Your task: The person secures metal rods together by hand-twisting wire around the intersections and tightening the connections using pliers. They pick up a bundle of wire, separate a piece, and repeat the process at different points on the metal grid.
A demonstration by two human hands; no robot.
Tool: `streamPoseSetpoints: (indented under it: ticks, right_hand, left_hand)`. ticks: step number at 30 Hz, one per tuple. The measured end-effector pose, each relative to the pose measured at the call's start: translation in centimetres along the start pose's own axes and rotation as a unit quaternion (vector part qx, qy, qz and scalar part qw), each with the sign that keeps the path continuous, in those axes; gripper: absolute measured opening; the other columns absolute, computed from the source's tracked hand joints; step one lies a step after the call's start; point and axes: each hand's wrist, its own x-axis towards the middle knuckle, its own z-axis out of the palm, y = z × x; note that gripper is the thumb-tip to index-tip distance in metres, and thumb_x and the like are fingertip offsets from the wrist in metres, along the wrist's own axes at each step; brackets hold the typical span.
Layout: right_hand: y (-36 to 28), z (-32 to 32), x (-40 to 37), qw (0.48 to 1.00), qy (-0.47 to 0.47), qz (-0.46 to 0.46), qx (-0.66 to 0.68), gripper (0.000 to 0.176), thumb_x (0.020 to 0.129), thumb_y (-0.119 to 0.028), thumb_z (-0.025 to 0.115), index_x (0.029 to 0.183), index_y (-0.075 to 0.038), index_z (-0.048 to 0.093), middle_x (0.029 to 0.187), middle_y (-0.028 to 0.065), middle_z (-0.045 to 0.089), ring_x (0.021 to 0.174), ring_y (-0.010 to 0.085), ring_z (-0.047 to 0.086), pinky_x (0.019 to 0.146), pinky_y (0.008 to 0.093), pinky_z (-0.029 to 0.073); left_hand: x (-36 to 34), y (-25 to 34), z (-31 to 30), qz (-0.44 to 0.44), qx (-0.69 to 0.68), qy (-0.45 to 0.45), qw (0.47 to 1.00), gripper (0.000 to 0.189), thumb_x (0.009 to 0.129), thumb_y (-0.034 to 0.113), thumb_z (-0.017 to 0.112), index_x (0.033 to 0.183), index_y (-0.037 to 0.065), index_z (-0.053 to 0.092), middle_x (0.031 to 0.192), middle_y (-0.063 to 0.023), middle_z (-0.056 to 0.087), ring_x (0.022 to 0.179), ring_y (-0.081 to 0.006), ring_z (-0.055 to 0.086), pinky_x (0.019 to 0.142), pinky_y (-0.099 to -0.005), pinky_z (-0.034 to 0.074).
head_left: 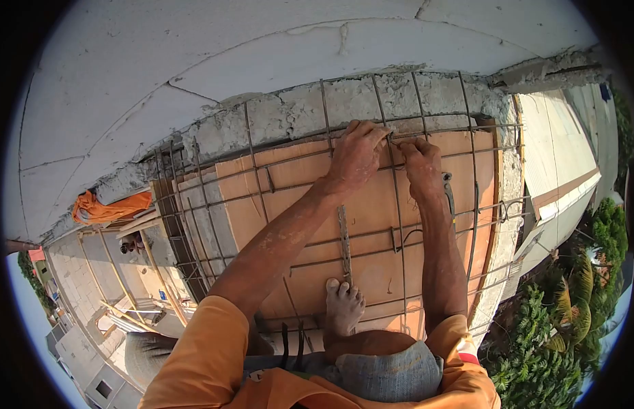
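Both my hands meet at a crossing of thin steel rebars [394, 184] near the concrete wall. My left hand [358, 153] pinches at the crossing with bent fingers. Close on its right, my right hand [420, 163] has its fingers closed on a short, thin tie wire [396, 142] that runs to the same crossing. The fingertips partly cover the wire. A dark-handled tool, perhaps pincers [448, 194], shows beside my right wrist. Beneath the rebar grid lie orange-brown plywood panels [303, 211].
A bare foot [344, 307] rests on the plywood beside a flat metal strip [345, 238]. Pale block wall [262, 48] rises ahead. At left, an orange cloth [112, 206] hangs above a lower level with wooden poles and a person. Trees [542, 341] and metal roofing [559, 143] lie below, right.
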Motion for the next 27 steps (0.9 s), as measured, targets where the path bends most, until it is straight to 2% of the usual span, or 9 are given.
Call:
streamPoseSetpoints:
  ticks: [4, 6, 7, 9, 11, 13, 17, 22, 27]
  right_hand:
    - [-0.3, -0.2, -0.4, 0.999, -0.012, 0.001, -0.034, 0.029, 0.083, -0.016, 0.053, 0.094, 0.007, 0.067, 0.067, 0.0059, 0.057, 0.059, 0.0130, 0.048, 0.054, 0.0313, 0.039]
    - [-0.3, -0.3, -1.2, 0.972, -0.005, -0.165, -0.166, 0.027, 0.086, -0.016, 0.054, 0.090, 0.007, 0.066, 0.072, 0.0173, 0.065, 0.061, 0.0255, 0.060, 0.058, 0.0369, 0.045]
    - [-0.3, -0.3, -1.5, 0.970, -0.023, -0.169, -0.172, 0.027, 0.086, -0.016, 0.054, 0.090, 0.007, 0.066, 0.072, 0.0173, 0.065, 0.061, 0.0255, 0.060, 0.058, 0.0369, 0.045]
    - [-0.1, -0.5, -2.2, 0.902, 0.060, -0.241, -0.353, 0.023, 0.088, -0.014, 0.055, 0.088, 0.006, 0.065, 0.080, 0.0270, 0.065, 0.070, 0.0394, 0.065, 0.064, 0.0432, 0.048]
    - [-0.5, -1.4, -2.3, 0.905, 0.037, -0.226, -0.360, 0.020, 0.088, -0.013, 0.056, 0.089, 0.005, 0.064, 0.079, 0.0269, 0.065, 0.069, 0.0410, 0.064, 0.063, 0.0449, 0.048]
    - [-0.5, -1.3, -2.5, 0.908, 0.020, -0.202, -0.366, 0.017, 0.088, -0.011, 0.056, 0.089, 0.004, 0.064, 0.078, 0.0268, 0.064, 0.069, 0.0426, 0.063, 0.062, 0.0465, 0.048]
    - [-0.9, 0.7, -3.5, 0.860, 0.029, -0.294, -0.417, 0.009, 0.087, -0.008, 0.056, 0.084, 0.000, 0.057, 0.070, 0.0229, 0.062, 0.065, 0.0404, 0.063, 0.056, 0.0466, 0.048]
    - [-2.7, 1.9, -3.7, 0.814, 0.017, -0.308, -0.492, 0.009, 0.087, -0.009, 0.058, 0.085, 0.000, 0.054, 0.075, 0.0206, 0.063, 0.068, 0.0407, 0.064, 0.057, 0.0487, 0.048]
    - [-2.9, 1.8, -3.2, 0.765, -0.013, -0.325, -0.556, 0.009, 0.084, -0.007, 0.059, 0.085, 0.000, 0.054, 0.079, 0.0208, 0.063, 0.068, 0.0407, 0.064, 0.057, 0.0483, 0.049]
  left_hand:
    - [0.0, -0.3, 2.2, -0.085, -0.050, 0.015, 0.995, 0.021, 0.080, -0.002, 0.059, 0.099, 0.000, 0.068, 0.086, -0.0101, 0.063, 0.087, -0.0321, 0.058, 0.076, -0.0396, 0.050]
    - [-0.1, -0.5, 2.4, -0.060, -0.054, 0.036, 0.996, 0.017, 0.078, -0.003, 0.061, 0.092, 0.000, 0.069, 0.085, -0.0102, 0.063, 0.087, -0.0311, 0.057, 0.076, -0.0402, 0.049]
    - [-0.1, -0.5, 2.5, -0.072, -0.047, 0.049, 0.995, 0.017, 0.078, -0.003, 0.061, 0.092, 0.000, 0.069, 0.085, -0.0102, 0.063, 0.087, -0.0311, 0.057, 0.076, -0.0402, 0.049]
    - [-0.3, -0.8, 3.0, -0.052, -0.052, 0.060, 0.996, 0.014, 0.075, 0.002, 0.065, 0.088, 0.003, 0.069, 0.083, -0.0109, 0.062, 0.086, -0.0299, 0.057, 0.077, -0.0397, 0.049]
    - [-0.4, -0.9, 3.8, -0.059, -0.038, 0.084, 0.994, 0.013, 0.075, 0.005, 0.067, 0.087, 0.003, 0.069, 0.082, -0.0103, 0.062, 0.086, -0.0295, 0.057, 0.078, -0.0395, 0.048]
    - [-0.7, -0.9, 4.3, -0.055, -0.050, 0.129, 0.989, 0.016, 0.074, -0.001, 0.064, 0.088, 0.002, 0.069, 0.082, -0.0095, 0.061, 0.083, -0.0292, 0.055, 0.074, -0.0409, 0.048]
    - [-0.9, -0.8, 3.9, -0.055, -0.050, 0.133, 0.988, 0.017, 0.073, -0.001, 0.065, 0.090, 0.003, 0.069, 0.083, -0.0097, 0.062, 0.083, -0.0301, 0.055, 0.074, -0.0407, 0.047]
    - [-1.3, -1.0, 2.2, 0.008, -0.052, 0.017, 0.998, 0.019, 0.075, 0.002, 0.064, 0.093, 0.006, 0.069, 0.094, -0.0048, 0.058, 0.093, -0.0263, 0.051, 0.083, -0.0395, 0.042]
    - [-1.5, -0.8, 2.6, -0.009, -0.040, 0.013, 0.999, 0.020, 0.073, 0.003, 0.064, 0.093, 0.007, 0.067, 0.095, -0.0028, 0.056, 0.095, -0.0244, 0.049, 0.086, -0.0392, 0.039]
